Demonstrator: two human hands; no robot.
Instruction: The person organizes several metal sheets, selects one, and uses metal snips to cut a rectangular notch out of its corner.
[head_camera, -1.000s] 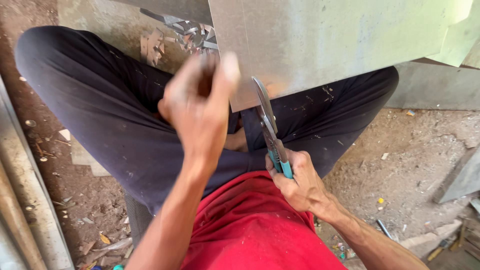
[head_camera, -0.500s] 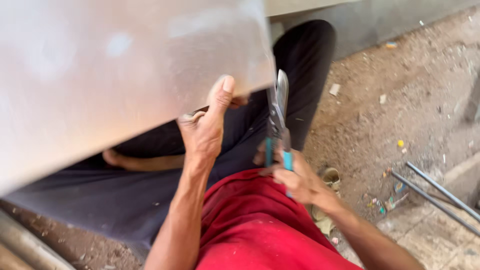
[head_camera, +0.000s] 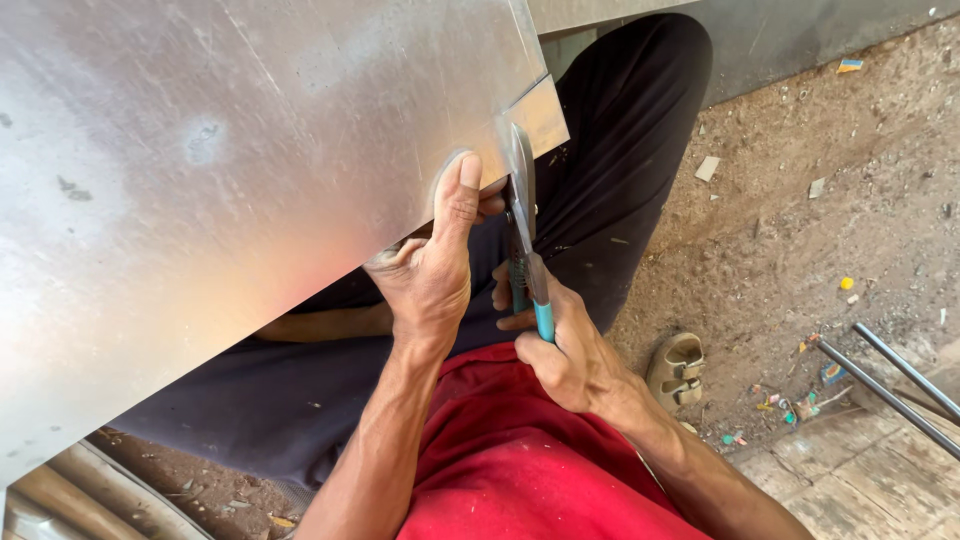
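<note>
Bare forearms and bare hands, the left hand (head_camera: 430, 275) and the right hand (head_camera: 570, 355), no sleeves reaching them. Below them a red shirt (head_camera: 510, 460); beyond them dark navy trousers (head_camera: 610, 170).

- Bare dirt ground (head_camera: 800, 230), strewn with small scraps of paper and coloured litter.
- Tan sandal (head_camera: 678, 368), lying on the dirt beside a dark-trousered leg (head_camera: 610, 190).
- Two thin metal rods (head_camera: 890, 385), side by side, slanting across the lower right corner.
- Red shirt (head_camera: 520, 460), filling the bottom centre.
- Grey panel (head_camera: 800, 40), standing along the top edge, right of centre.
- Pale paving slabs (head_camera: 860, 490), at bottom right under the rods.
</note>
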